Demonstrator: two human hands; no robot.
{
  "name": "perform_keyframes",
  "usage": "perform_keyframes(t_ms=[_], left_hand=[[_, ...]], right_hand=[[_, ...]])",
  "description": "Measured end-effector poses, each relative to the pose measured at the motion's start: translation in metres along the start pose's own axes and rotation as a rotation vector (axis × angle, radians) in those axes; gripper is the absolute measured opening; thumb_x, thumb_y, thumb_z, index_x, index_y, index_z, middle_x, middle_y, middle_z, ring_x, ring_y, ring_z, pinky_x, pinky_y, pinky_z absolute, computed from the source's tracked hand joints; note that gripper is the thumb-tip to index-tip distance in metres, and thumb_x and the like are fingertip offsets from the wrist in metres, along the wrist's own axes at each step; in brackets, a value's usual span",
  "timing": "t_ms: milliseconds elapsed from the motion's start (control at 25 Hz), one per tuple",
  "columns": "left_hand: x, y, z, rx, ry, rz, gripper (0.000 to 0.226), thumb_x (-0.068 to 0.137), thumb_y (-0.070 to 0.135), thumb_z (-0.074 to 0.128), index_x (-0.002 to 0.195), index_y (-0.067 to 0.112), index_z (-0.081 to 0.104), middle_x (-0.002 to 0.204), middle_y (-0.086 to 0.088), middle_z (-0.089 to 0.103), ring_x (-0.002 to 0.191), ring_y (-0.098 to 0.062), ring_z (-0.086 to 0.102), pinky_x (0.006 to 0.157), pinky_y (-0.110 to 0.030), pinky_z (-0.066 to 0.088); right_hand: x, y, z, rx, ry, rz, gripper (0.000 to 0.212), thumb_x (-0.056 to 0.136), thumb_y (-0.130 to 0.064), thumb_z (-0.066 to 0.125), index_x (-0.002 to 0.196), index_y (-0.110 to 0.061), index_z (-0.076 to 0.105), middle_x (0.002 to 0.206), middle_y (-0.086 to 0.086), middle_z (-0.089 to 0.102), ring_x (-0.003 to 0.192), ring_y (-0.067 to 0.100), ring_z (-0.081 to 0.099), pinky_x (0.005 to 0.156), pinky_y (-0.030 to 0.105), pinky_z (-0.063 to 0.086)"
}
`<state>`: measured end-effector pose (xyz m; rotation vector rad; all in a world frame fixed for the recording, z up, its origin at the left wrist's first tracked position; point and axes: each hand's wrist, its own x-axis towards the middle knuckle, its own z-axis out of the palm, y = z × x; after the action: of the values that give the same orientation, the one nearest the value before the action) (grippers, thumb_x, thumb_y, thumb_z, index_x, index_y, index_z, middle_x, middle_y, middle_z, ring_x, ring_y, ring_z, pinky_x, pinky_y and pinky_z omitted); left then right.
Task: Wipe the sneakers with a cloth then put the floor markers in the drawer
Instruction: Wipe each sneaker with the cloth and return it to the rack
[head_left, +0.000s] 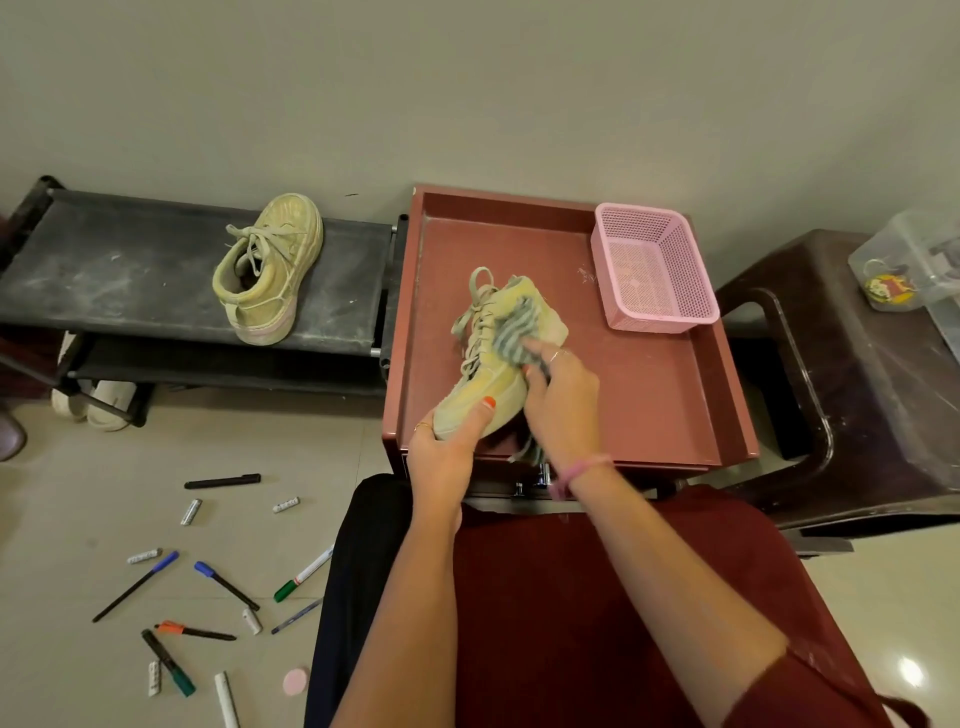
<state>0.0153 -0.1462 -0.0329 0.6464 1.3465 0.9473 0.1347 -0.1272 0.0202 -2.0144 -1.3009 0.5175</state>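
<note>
Nearest, at lower left of the frame, the markers (171, 597) lie scattered on the floor, light, stiff and apt to roll, best pinched mid-barrel. At centre the left hand (441, 457) has its grip curled round the heel of a sneaker (493, 364) on the red bench (649, 395), while the right hand (563, 400) presses a soft striped cloth (511, 332) to its side. The second sneaker (267, 270) sits on the rack (104, 270) at upper left; a pink basket (654, 270) stands upper right, and the drawer looks blocked by the person's lap.

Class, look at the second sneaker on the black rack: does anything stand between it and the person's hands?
Nothing visible does. The second sneaker lies alone on the black rack; both hands are busy on the other sneaker.
</note>
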Motion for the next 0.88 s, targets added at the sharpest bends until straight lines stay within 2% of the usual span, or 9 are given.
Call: perform_keyframes(t_ms=[80, 200, 320, 400, 480, 640, 760, 880], left_hand=[[0.003, -0.001, -0.002, -0.018, -0.005, -0.024, 0.065, 0.06, 0.053, 0.079, 0.114, 0.02, 0.068, 0.105, 0.005, 0.073, 0.099, -0.011, 0.069, 0.091, -0.035, 0.054], [0.004, -0.002, -0.001, -0.006, -0.049, -0.023, 0.058, 0.063, 0.051, 0.08, 0.112, 0.022, 0.069, 0.104, 0.005, 0.074, 0.1, -0.012, 0.069, 0.092, -0.038, 0.054], [0.002, -0.003, 0.001, 0.003, -0.029, -0.03, 0.065, 0.061, 0.05, 0.082, 0.116, 0.019, 0.066, 0.106, 0.004, 0.073, 0.1, -0.011, 0.068, 0.092, -0.035, 0.054], [0.001, -0.003, 0.0, 0.012, -0.033, -0.028, 0.057, 0.068, 0.041, 0.082, 0.117, 0.018, 0.064, 0.107, 0.005, 0.072, 0.099, -0.009, 0.068, 0.089, -0.029, 0.053], [-0.001, -0.003, 0.003, 0.021, -0.052, -0.033, 0.052, 0.072, 0.035, 0.082, 0.117, 0.017, 0.064, 0.108, 0.004, 0.071, 0.1, -0.01, 0.067, 0.086, -0.027, 0.053], [-0.001, -0.003, 0.01, 0.041, -0.051, -0.043, 0.051, 0.072, 0.034, 0.082, 0.116, 0.015, 0.065, 0.107, 0.001, 0.071, 0.099, -0.012, 0.067, 0.086, -0.028, 0.055], [0.003, -0.005, 0.007, -0.01, -0.083, -0.096, 0.043, 0.074, 0.031, 0.081, 0.111, 0.012, 0.067, 0.104, -0.002, 0.073, 0.099, -0.016, 0.069, 0.089, -0.031, 0.054], [0.004, -0.004, 0.005, -0.054, -0.113, -0.146, 0.04, 0.079, 0.027, 0.077, 0.112, 0.008, 0.065, 0.105, -0.004, 0.073, 0.1, -0.016, 0.069, 0.094, -0.034, 0.053]], right_hand=[[-0.037, -0.006, -0.002, 0.012, -0.008, -0.107, 0.032, 0.09, 0.001, 0.052, 0.117, -0.012, 0.065, 0.117, 0.001, 0.065, 0.109, 0.012, 0.058, 0.097, 0.012, 0.037], [-0.057, 0.004, -0.005, -0.001, 0.038, -0.209, 0.031, 0.087, 0.002, 0.056, 0.112, -0.012, 0.068, 0.113, 0.001, 0.067, 0.108, 0.014, 0.059, 0.098, 0.026, 0.043], [-0.027, 0.015, -0.005, -0.009, 0.048, -0.143, 0.03, 0.084, 0.006, 0.057, 0.108, -0.008, 0.07, 0.11, 0.005, 0.069, 0.104, 0.017, 0.062, 0.096, 0.017, 0.04], [0.003, 0.026, -0.004, -0.021, 0.064, -0.026, 0.029, 0.085, 0.005, 0.057, 0.11, -0.007, 0.069, 0.111, 0.006, 0.069, 0.106, 0.018, 0.063, 0.093, 0.005, 0.032], [0.032, 0.036, -0.004, -0.047, 0.084, 0.05, 0.03, 0.087, 0.004, 0.056, 0.112, -0.008, 0.068, 0.114, 0.005, 0.068, 0.108, 0.017, 0.062, 0.092, 0.002, 0.029], [0.061, 0.04, 0.006, -0.116, 0.087, 0.053, 0.036, 0.088, 0.004, 0.051, 0.117, -0.012, 0.065, 0.12, 0.005, 0.064, 0.112, 0.019, 0.059, 0.099, 0.019, 0.04], [0.075, 0.046, 0.008, -0.162, 0.158, 0.063, 0.04, 0.087, 0.005, 0.047, 0.117, -0.015, 0.064, 0.119, 0.007, 0.061, 0.108, 0.024, 0.058, 0.097, 0.033, 0.047], [0.089, 0.056, -0.008, -0.15, 0.144, 0.104, 0.032, 0.089, -0.004, 0.047, 0.115, -0.015, 0.064, 0.115, 0.009, 0.063, 0.107, 0.026, 0.057, 0.097, 0.034, 0.044]])
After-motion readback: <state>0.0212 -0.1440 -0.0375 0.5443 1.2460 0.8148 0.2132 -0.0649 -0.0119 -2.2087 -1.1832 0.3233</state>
